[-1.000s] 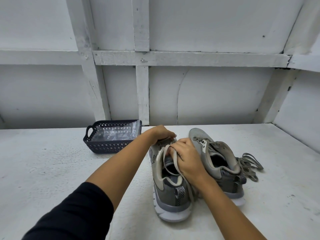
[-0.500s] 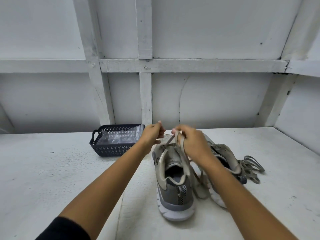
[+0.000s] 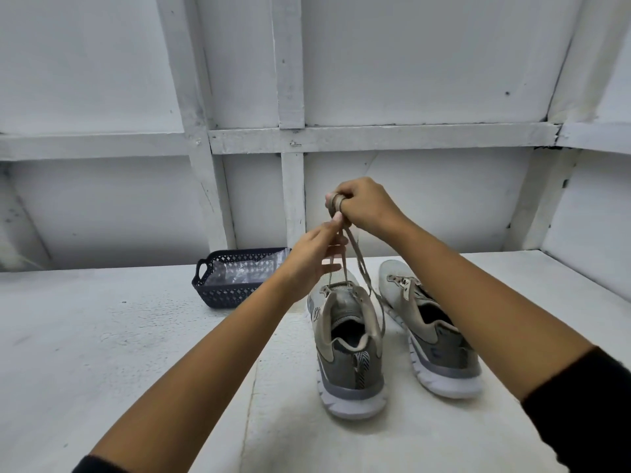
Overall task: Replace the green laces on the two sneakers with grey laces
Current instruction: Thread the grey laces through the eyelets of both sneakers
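Left hand (image 3: 316, 256), at frame centre just right of a dark blue perforated plastic basket (image 3: 235, 291) lined with clear film, pinches a dull khaki-green flat lace (image 3: 362, 269) between thumb and forefinger, the other fingers spread loosely. Right hand (image 3: 370, 208), immediately above and to the right, is curled into a fist with the lace wound round its forefinger. From both hands, two lace strands descend to the front eyelets of the nearer grey-and-beige mesh sneaker (image 3: 345, 339), which stands upright on its white sole, heel toward the camera, at lower centre. A second matching sneaker (image 3: 432, 339) stands just beside it to the right, partly crossed by the right forearm. Both shoes and the basket rest on a white painted table (image 3: 102, 343).
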The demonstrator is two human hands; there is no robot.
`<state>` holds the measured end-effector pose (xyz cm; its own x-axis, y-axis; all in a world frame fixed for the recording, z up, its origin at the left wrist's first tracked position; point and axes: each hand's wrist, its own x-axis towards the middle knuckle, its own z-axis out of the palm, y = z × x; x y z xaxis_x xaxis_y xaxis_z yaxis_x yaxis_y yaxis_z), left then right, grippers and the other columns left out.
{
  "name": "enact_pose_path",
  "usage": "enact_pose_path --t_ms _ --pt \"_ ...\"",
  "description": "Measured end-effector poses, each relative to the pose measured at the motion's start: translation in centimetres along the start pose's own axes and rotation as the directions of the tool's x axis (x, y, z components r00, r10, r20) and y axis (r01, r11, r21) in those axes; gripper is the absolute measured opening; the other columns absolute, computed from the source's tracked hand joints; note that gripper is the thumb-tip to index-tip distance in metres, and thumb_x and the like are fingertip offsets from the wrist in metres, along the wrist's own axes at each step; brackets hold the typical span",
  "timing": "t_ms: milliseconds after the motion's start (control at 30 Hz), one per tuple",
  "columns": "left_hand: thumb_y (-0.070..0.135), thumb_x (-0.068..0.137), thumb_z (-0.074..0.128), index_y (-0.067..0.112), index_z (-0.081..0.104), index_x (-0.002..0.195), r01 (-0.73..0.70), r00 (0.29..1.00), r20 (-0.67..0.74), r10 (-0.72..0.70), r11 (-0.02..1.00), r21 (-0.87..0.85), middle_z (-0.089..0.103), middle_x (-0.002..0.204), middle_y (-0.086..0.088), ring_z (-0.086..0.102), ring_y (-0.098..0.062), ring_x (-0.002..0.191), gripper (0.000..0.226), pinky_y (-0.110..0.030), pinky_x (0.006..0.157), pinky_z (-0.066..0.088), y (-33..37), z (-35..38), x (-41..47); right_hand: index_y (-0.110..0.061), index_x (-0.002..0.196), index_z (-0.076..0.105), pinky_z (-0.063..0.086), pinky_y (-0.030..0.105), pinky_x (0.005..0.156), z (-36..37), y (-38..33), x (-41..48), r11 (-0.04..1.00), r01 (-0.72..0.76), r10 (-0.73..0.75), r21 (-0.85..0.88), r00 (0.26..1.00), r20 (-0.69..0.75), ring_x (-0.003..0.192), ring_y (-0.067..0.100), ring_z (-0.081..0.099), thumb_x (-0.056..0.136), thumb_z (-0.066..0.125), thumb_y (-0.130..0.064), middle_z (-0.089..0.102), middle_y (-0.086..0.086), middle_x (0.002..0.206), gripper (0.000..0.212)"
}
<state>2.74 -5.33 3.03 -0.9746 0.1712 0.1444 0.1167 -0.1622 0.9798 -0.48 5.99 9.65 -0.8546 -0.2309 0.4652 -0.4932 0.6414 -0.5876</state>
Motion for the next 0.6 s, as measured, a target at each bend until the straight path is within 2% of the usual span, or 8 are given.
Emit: enact_pose_path --t_ms 100,167,200,267,333,367,467,600 --pt "0.026 0.089 0.058 0.018 0.067 0.083 -0.014 0.996 0.088 0.011 0.999 0.033 0.068 0.078 0.009 0.059 -0.009 0.083 0.013 -0.034 0.086 0.040 -0.1 -0.5 0.0 0.000 0.088 0.068 0.053 0.044 0.079 -0.1 0.2 0.1 1.000 -0.019 0.019 0.008 1.000 -0.018 0.086 0.033 0.064 0.092 0.053 -0.024 0.069 0.019 0.086 0.029" --pt "0.019 0.090 0.052 0.015 0.061 0.073 0.018 0.990 0.140 -0.013 0.999 -0.040 0.067 0.073 0.002 0.062 -0.015 0.083 0.020 -0.037 0.089 0.043 0.2 -0.8 -0.5 0.001 0.089 0.067 0.053 0.041 0.073 0.0 0.3 0.1 0.998 -0.036 0.037 0.041 0.999 -0.016 0.085 0.035 0.065 0.093 0.052 -0.023 0.069 0.019 0.086 0.029" --pt "0.019 0.091 0.048 0.013 0.055 0.071 0.038 0.984 0.178 -0.020 0.994 -0.098 0.062 0.063 0.001 0.064 -0.016 0.075 0.021 -0.035 0.086 0.048 0.3 -1.2 -0.9 0.001 0.089 0.068 0.054 0.039 0.067 0.0 0.3 0.0 0.997 -0.043 0.044 0.064 0.999 -0.015 0.083 0.036 0.066 0.093 0.052 -0.022 0.070 0.018 0.084 0.028" --pt "0.022 0.087 0.049 0.011 0.044 0.072 0.061 0.970 0.239 -0.040 0.995 -0.081 0.045 0.048 0.004 0.053 -0.013 0.047 0.019 -0.028 0.066 0.054 0.8 -2.5 -2.5 -0.001 0.089 0.068 0.051 0.034 0.059 -0.2 0.2 -0.7 0.990 -0.064 0.065 0.122 0.998 -0.006 0.076 0.035 0.066 0.094 0.052 -0.022 0.069 0.014 0.078 0.027" --pt "0.023 0.092 0.051 0.010 0.042 0.074 0.061 0.948 0.304 -0.095 0.991 0.118 0.040 0.047 0.006 0.039 -0.008 0.038 0.024 -0.020 0.045 0.044 0.8 -5.1 -3.6 -0.003 0.090 0.069 0.050 0.029 0.059 -0.4 0.3 -1.1 0.987 -0.074 0.077 0.143 0.997 -0.010 0.073 0.030 0.064 0.094 0.053 -0.022 0.067 0.009 0.074 0.025" --pt "0.020 0.095 0.049 0.009 0.043 0.075 0.059 0.937 0.322 -0.138 0.968 0.242 0.041 0.048 0.006 0.037 -0.008 0.038 0.024 -0.018 0.041 0.039 0.7 -6.6 -4.0 -0.004 0.091 0.069 0.049 0.028 0.059 -0.5 0.4 -1.2 0.987 -0.080 0.083 0.140 0.996 -0.016 0.073 0.027 0.064 0.094 0.053 -0.023 0.067 0.008 0.074 0.025" --pt "0.012 0.097 0.047 0.006 0.048 0.075 0.096 0.907 0.275 -0.320 0.790 0.605 0.045 0.051 0.000 0.042 -0.011 0.040 0.023 -0.022 0.043 0.042 0.3 -10.0 -4.6 -0.005 0.092 0.069 0.045 0.023 0.056 -1.3 0.8 -1.0 0.986 -0.091 0.097 0.138 0.995 -0.034 0.072 0.021 0.064 0.094 0.053 -0.023 0.068 0.009 0.077 0.025" --pt "0.018 0.096 0.052 0.009 0.055 0.086 0.225 0.808 0.089 -0.583 0.444 0.867 0.061 0.065 -0.003 0.062 -0.015 0.056 0.013 -0.027 0.059 0.053 -1.0 -12.0 -4.6 -0.008 0.089 0.069 0.047 0.025 0.057 -1.5 0.8 -1.1 0.986 -0.083 0.085 0.142 0.996 -0.011 0.074 0.023 0.064 0.094 0.054 -0.023 0.069 0.011 0.079 0.022"
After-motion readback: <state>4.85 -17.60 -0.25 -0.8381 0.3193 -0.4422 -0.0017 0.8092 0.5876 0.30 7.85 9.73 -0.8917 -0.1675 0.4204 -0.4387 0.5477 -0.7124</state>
